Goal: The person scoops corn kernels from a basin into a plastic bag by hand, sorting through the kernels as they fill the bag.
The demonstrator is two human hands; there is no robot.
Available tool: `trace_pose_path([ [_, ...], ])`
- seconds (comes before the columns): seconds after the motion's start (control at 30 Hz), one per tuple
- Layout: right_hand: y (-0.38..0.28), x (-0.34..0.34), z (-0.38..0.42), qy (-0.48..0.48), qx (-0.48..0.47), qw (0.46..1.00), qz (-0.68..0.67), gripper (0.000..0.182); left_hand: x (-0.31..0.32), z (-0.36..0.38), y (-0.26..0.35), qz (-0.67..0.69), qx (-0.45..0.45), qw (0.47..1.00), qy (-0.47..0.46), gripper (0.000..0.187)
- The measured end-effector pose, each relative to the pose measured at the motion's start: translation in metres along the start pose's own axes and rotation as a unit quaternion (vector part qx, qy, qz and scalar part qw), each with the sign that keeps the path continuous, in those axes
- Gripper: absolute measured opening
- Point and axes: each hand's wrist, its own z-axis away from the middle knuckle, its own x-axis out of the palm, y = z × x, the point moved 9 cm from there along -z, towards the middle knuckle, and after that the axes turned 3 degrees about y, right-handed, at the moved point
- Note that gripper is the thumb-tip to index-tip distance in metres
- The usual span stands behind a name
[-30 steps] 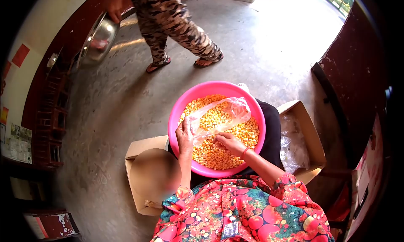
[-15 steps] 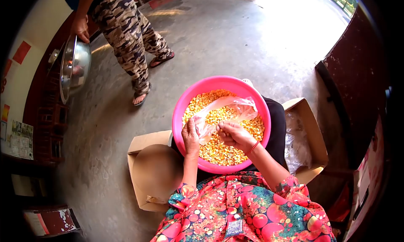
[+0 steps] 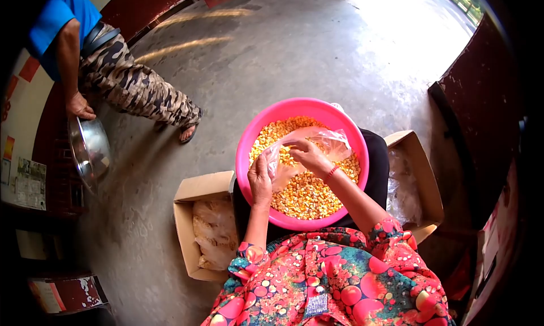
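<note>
A pink basin [image 3: 362, 181] of yellow corn kernels [image 3: 309, 198] rests on the lap. Over the kernels lies a clear plastic bag [image 3: 334, 144]. My left hand [image 3: 260, 181], at the basin's left side, pinches the bag's left edge. My right hand [image 3: 310, 156] reaches over the middle of the basin, its fingers apart and pointing left at the bag's upper part. The fingertips touch or overlap the thin plastic; which of the two I cannot tell.
An open carton [image 3: 184, 235] with filled plastic bags stands left of the lap, another carton [image 3: 428, 184] with clear plastic on the right. At the upper left a person [image 3: 124, 79] in camouflage trousers carries a metal basin [image 3: 90, 150].
My right hand has opened from a pinch and moved slightly up over the bag. The person with the metal basin has moved left. A blurred round patch over the left carton is gone.
</note>
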Motion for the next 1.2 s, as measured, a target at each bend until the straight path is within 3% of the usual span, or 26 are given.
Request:
trace_pose_path([
  [0.07,0.001,0.004,0.022,-0.106,0.055,0.990,-0.071,0.023,-0.002,-0.001,-0.002,0.002,0.010,1.000,0.007,0.032],
  [0.13,0.001,0.016,0.053,-0.250,0.109,0.962,-0.029,0.022,-0.006,-0.002,-0.004,-0.002,-0.006,1.000,0.010,0.032],
  [0.2,-0.001,0.020,0.078,-0.285,0.047,0.956,0.054,0.020,-0.006,0.000,-0.008,-0.017,-0.052,0.998,0.000,0.035],
  [0.23,-0.004,0.024,0.083,-0.289,-0.083,0.941,0.156,0.018,-0.005,0.000,-0.006,-0.009,-0.042,0.999,0.000,0.034],
  [0.27,0.011,0.024,0.088,-0.265,-0.062,0.944,0.189,0.015,-0.003,0.000,-0.008,-0.009,-0.042,0.999,-0.002,0.034],
  [0.33,0.008,0.023,0.092,-0.144,-0.199,0.901,0.358,0.013,-0.006,0.000,-0.014,0.010,-0.054,0.998,0.012,0.034],
  [0.37,0.012,0.024,0.094,-0.113,-0.201,0.893,0.387,0.012,-0.007,0.000,-0.014,0.008,-0.058,0.998,0.010,0.034],
  [0.4,0.015,0.028,0.096,-0.113,-0.202,0.893,0.385,0.012,-0.006,0.000,-0.013,0.006,-0.057,0.998,0.011,0.034],
  [0.47,0.013,0.040,0.106,-0.109,-0.279,0.842,0.449,0.013,-0.007,0.001,-0.010,0.007,-0.047,0.999,0.015,0.034],
  [0.6,0.035,0.054,0.107,-0.229,-0.191,0.845,0.443,0.016,-0.008,0.001,-0.020,0.032,-0.094,0.995,0.010,0.034],
  [0.73,0.043,0.060,0.104,-0.241,-0.211,0.843,0.433,0.018,-0.007,-0.002,-0.011,0.028,-0.038,0.999,0.017,0.034],
  [0.8,0.052,0.052,0.096,-0.218,-0.104,0.865,0.441,0.019,-0.008,-0.002,-0.009,0.029,-0.033,0.999,0.018,0.034],
  [0.83,0.053,0.050,0.094,-0.219,-0.103,0.864,0.441,0.019,-0.007,-0.002,-0.007,0.028,-0.029,0.999,0.022,0.034],
  [0.9,0.037,0.034,0.088,-0.136,-0.147,0.931,0.306,0.020,-0.006,-0.001,-0.004,0.027,-0.023,0.999,0.027,0.034],
  [0.93,0.038,0.034,0.086,-0.138,-0.149,0.930,0.306,0.020,-0.006,0.000,-0.005,0.030,-0.025,0.999,0.027,0.034],
  [1.0,0.044,0.014,0.078,-0.051,-0.044,0.995,0.078,0.025,-0.009,0.001,-0.007,0.030,-0.026,0.999,0.030,0.035],
  [1.03,0.058,0.012,0.079,-0.052,0.066,0.995,-0.055,0.023,-0.010,0.000,-0.013,0.033,-0.034,0.999,0.020,0.034],
  [1.07,0.054,0.010,0.079,-0.055,0.065,0.995,-0.055,0.023,-0.010,0.000,-0.019,0.036,-0.041,0.998,0.011,0.034],
  [1.13,0.057,0.005,0.095,0.018,0.286,0.907,-0.308,0.016,-0.013,0.001,-0.018,0.026,-0.050,0.998,0.007,0.035],
  [1.2,0.059,0.005,0.095,0.025,0.303,0.900,-0.311,0.014,-0.015,0.003,-0.004,-0.027,-0.017,0.999,-0.009,0.038],
])
